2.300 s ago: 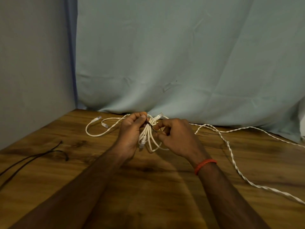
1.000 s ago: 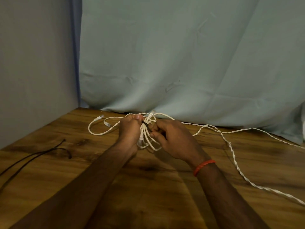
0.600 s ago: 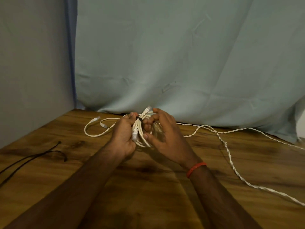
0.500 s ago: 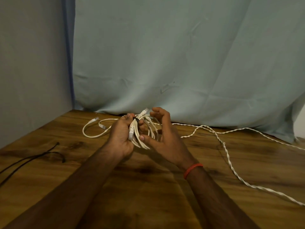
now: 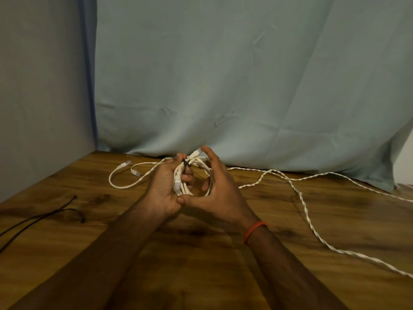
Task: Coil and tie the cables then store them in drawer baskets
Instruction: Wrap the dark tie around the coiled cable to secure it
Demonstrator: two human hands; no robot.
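Left to right. At the near left a black cable (image 5: pixel 44 217) lies loose on the wooden table (image 5: pixel 201 276), not yet coiled. Further in, a white cable (image 5: pixel 125 182) trails from the hands across the table in an open loop, its plugs lying free.

At centre we see the left hand (image 5: pixel 165 186) with fingers curled firmly round the coiled cable (image 5: pixel 185 182), held just above the table. This grip pins the gathered loops together, so that the dark tie (image 5: pixel 186 163) cinched near the top of the bundle cannot slip.

The right hand (image 5: pixel 216 189), marked by a red wristband (image 5: pixel 254 230), is half open. Its fingers curve loosely round the right side of the coil and its thumb reaches across to the left hand. We judge it to be cradling and shaping the loops rather than gripping them.

At the right a twisted white cable (image 5: pixel 304 204) snakes from far to near, uncoiled.

We judge the tying step nearly done. No drawer basket is in view.
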